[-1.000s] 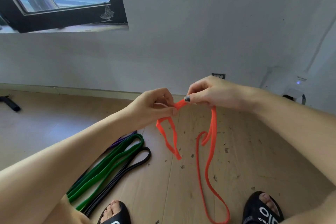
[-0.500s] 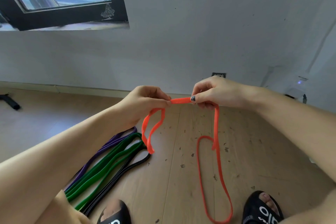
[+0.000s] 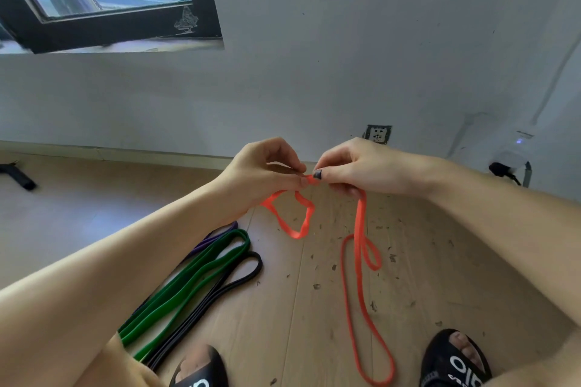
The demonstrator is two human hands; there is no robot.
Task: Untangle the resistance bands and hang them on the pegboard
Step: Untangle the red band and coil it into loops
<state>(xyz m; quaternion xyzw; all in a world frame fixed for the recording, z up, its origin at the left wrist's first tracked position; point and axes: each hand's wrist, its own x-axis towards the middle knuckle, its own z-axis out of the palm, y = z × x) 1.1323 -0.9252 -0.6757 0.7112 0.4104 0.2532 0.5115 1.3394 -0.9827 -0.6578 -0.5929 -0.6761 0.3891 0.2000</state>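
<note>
Orange band: left hand and right hand have closed together, both fingers pinching one knot; untangling continues, nothing hung yet.

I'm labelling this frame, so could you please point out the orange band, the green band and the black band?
orange band (image 3: 359,229): head view, on the straight strand hanging below the right hand.
green band (image 3: 201,273): head view, mid-length on the floor.
black band (image 3: 256,264): head view, on its looped far end.
</note>
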